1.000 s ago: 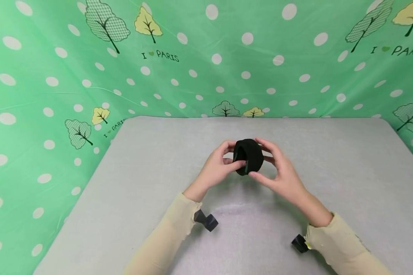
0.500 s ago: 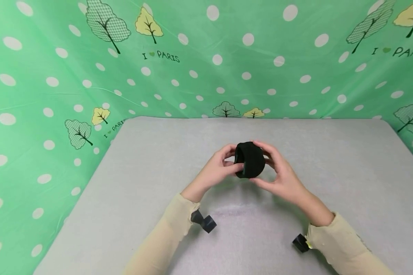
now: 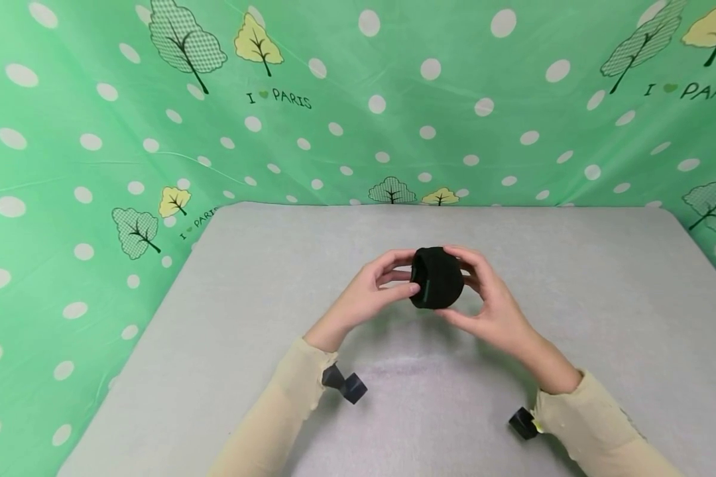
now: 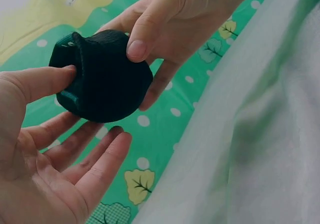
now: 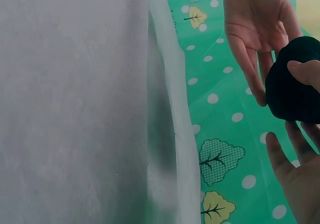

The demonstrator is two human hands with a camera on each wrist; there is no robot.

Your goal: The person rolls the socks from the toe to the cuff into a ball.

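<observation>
A black, rounded fabric thing (image 3: 445, 278), hollow with an opening toward the left, is held above the table between both hands. Its exact kind is unclear. My right hand (image 3: 494, 306) grips its rounded right side, thumb at the near side and fingers at the far side. At the opening, my left hand (image 3: 364, 295) has its thumb on the near rim and fingers at the far rim. In the left wrist view the left thumb reaches the opening of the black thing (image 4: 107, 81), while the lower fingers of the left hand (image 4: 45, 179) spread loosely beneath.
The grey table (image 3: 262, 278) spreads under both arms. A green polka-dot curtain (image 3: 334, 159) with printed trees stands behind and left of it. Small dark wrist-worn devices show at the left sleeve (image 3: 280, 391) and the right sleeve (image 3: 596, 424).
The black thing has shifted slightly right and toward me, and its opening now faces more to the left. The left hand and forearm have drawn a little to the left.
</observation>
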